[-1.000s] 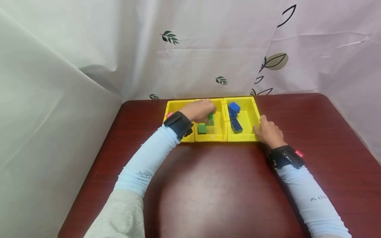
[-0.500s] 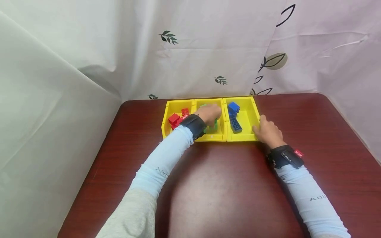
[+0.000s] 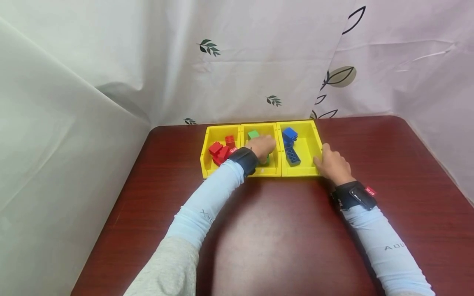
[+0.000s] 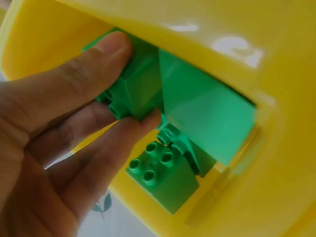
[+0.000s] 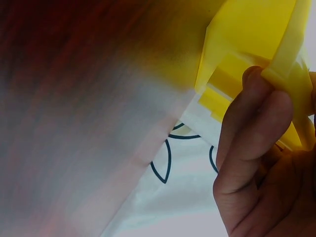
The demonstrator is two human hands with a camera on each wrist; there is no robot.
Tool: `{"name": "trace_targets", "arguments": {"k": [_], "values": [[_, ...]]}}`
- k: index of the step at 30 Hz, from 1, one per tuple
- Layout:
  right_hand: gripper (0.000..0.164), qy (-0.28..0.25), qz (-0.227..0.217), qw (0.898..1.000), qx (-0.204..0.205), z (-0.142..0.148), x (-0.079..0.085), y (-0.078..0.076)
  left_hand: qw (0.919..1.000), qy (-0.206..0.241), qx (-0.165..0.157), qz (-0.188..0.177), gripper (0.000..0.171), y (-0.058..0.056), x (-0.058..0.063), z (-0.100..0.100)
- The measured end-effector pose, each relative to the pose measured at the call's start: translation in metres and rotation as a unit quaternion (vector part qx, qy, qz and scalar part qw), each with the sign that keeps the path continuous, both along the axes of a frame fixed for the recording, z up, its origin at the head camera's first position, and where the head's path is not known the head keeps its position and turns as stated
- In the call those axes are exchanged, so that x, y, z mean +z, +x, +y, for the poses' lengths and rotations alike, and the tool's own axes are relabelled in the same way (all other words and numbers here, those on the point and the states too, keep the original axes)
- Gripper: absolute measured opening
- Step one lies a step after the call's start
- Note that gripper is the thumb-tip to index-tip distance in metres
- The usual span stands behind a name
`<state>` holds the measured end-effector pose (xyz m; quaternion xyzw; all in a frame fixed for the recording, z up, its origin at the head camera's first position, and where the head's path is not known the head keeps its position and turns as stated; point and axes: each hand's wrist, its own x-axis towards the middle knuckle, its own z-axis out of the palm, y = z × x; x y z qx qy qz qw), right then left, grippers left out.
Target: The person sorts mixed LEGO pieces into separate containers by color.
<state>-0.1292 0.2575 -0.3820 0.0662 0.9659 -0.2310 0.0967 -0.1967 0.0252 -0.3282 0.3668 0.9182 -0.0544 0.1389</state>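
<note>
My left hand (image 3: 262, 147) reaches into the middle yellow bin (image 3: 267, 172). In the left wrist view, its thumb and fingers pinch a green building block (image 4: 143, 84) by the bin wall. Against that one leans a larger-looking green block (image 4: 205, 108), and a studded green block (image 4: 165, 175) lies below. The head view shows another part of the green pile, a green block (image 3: 253, 134), behind the hand. My right hand (image 3: 335, 164) grips the outer side wall of the right yellow bin (image 3: 301, 172); the right wrist view shows its fingers curled round the yellow rim (image 5: 289, 44).
Red blocks (image 3: 223, 153) lie in the left yellow bin (image 3: 204, 158). Blue blocks (image 3: 292, 156) sit along the left side of the right bin. All three bins stand side by side near the back edge of the dark red table (image 3: 259, 230), before a white curtain (image 3: 237, 74).
My left hand has shifted right and slightly nearer within the middle bin, uncovering the red blocks and a green block at the back. My right hand stays on the right bin's wall.
</note>
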Motion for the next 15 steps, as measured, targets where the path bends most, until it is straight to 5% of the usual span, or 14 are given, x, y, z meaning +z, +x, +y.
{"name": "trace_targets", "arguments": {"k": [15], "values": [[0.046,0.004,-0.005,1.0,-0.008,-0.002,-0.0012,-0.0019,0.999,0.004,0.042,0.01,0.03,0.0008,-0.0034,-0.0007]]}}
